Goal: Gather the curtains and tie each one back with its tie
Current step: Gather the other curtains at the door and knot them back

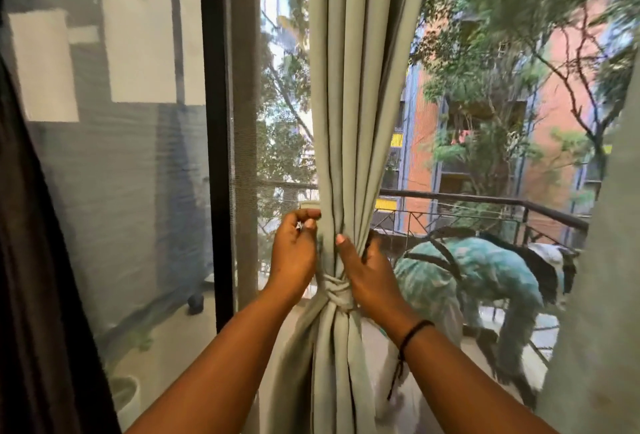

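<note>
A pale green curtain [349, 94] hangs in the middle of the window, gathered into a narrow bundle. A matching fabric tie [335, 289] is knotted round it at waist height. My left hand [294, 246] pinches the curtain's left edge just above the tie. My right hand [367, 267] grips the bundle from the right, thumb across the front folds, its heel right beside the knot. A second pale curtain [602, 260] hangs loose at the far right edge.
A dark curtain [38, 260] fills the left edge. A black door frame [216, 121] and mesh screen stand left of the bundle. Outside, a balcony railing [485, 199] carries teal patterned laundry [485, 270]. Trees and a brick building lie beyond.
</note>
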The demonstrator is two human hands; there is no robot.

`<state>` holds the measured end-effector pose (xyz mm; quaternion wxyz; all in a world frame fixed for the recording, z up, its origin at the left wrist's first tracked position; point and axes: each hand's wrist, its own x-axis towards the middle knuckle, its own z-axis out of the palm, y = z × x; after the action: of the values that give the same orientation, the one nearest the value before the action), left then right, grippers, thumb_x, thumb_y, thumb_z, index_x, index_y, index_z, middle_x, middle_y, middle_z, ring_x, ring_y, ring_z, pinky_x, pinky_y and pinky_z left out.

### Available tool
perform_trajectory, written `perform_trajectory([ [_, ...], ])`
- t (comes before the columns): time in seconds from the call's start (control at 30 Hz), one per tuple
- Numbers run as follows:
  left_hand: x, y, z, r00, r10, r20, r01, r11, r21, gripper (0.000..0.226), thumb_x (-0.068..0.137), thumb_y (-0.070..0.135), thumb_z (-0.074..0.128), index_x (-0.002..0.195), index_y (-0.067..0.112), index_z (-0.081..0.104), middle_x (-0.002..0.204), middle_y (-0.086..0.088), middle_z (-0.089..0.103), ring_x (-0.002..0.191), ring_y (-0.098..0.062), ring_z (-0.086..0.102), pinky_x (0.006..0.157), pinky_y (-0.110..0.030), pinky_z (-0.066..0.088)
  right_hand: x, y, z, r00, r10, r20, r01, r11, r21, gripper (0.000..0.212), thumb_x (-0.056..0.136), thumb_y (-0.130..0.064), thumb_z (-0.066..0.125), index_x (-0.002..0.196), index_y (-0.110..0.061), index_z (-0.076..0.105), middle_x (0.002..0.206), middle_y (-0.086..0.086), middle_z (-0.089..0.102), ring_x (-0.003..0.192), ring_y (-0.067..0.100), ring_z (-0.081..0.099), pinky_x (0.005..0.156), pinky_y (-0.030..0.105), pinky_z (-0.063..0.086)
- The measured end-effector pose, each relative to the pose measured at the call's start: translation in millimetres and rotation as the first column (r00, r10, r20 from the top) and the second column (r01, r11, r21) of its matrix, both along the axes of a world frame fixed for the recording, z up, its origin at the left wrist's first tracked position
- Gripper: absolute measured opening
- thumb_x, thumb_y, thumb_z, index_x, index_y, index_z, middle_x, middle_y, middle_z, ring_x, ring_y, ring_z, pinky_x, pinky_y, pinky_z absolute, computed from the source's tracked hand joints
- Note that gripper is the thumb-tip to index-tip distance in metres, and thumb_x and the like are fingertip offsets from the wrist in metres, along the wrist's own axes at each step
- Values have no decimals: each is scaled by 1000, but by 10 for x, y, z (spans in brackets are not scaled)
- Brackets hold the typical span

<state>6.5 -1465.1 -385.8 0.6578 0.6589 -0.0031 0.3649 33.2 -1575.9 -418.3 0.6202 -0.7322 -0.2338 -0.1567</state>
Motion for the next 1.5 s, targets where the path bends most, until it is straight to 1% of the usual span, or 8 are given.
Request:
perform_trajectory([
  [0.3, 95, 419, 129, 957, -58, 283, 159, 924, -348, 20, 99, 10, 43, 94, 23, 58, 82, -6, 69, 69, -18, 68, 67, -32, 60, 116, 435, -57, 966, -253, 55, 259, 931, -259, 55, 99, -40, 31, 145, -10, 21, 114, 12, 64, 103, 25, 61, 83, 30, 49],
  [0.43, 375, 689, 39, 992, -118, 34, 111, 981, 160, 26, 97, 14, 46, 81, 31, 57, 73, 7, 64, 72, -19, 61, 65, -25, 49, 70, 530, -90, 972, -226, 63, 234, 951, -203, 55, 95, -44, 35, 144, -21, 26, 133, -1, 54, 121, 17, 53, 99, 25, 42],
  [0.6, 336, 1006, 232, 965, 264, -3, -193, 714, 673, 22, 93, 45, 48, 94, 28, 63, 101, -4, 58, 101, -26, 53, 84, -37, 46, -48, 544, 66, 962, -233, 140, 255, 953, -161, 41, 85, -57, 44, 121, -38, 48, 110, -20, 59, 99, -9, 56, 81, 10, 43],
  [0.77, -74, 716, 567, 863, 264, 432, -474, 719, 507, 39, 84, 61, 46, 105, 31, 57, 109, -2, 42, 100, -17, 37, 79, -32, 36, -163, 612, 731, 958, -258, 126, 230, 951, 206, 56, 77, -69, 46, 116, -32, 57, 111, -8, 66, 101, 6, 63, 90, 33, 52],
  [1.0, 41, 497, 1059, 954, -67, 294, -58, 916, 397, 34, 95, 43, 43, 84, 14, 56, 70, -1, 55, 65, -20, 54, 54, -28, 38, -163, 561, 1503, 965, -261, 32, 224, 880, 418, 32, 96, -35, 49, 106, -9, 66, 88, 7, 73, 80, 20, 71, 67, 30, 58],
  [1.17, 321, 635, 1291, 969, -194, 152, 213, 970, -120, 37, 98, 38, 42, 111, 9, 61, 105, -12, 66, 98, -29, 61, 88, -40, 49, -46, 481, 1583, 886, -462, 37, 408, 816, 410, 43, 100, -41, 36, 127, -11, 51, 117, 7, 62, 107, 26, 57, 89, 38, 46],
  [1.37, 391, 457, 1188, 987, 15, 161, 6, 992, -127, 36, 100, 36, 34, 112, 9, 56, 108, -10, 62, 101, -29, 57, 82, -34, 44, 28, 341, 1499, 739, -670, 75, 616, 716, 330, 31, 102, -21, 31, 116, -10, 57, 90, 2, 58, 82, 21, 52, 64, 27, 30],
  [1.5, 354, 350, 1198, 836, 245, 490, -306, 951, 47, 33, 88, 24, 61, 108, 18, 34, 105, -3, 45, 94, -28, 51, 75, -35, 45, -53, 194, 1611, 798, -574, 186, 499, 801, 332, 33, 96, -47, 33, 104, -20, 51, 72, -1, 54, 61, 13, 51, 56, 29, 39],
])
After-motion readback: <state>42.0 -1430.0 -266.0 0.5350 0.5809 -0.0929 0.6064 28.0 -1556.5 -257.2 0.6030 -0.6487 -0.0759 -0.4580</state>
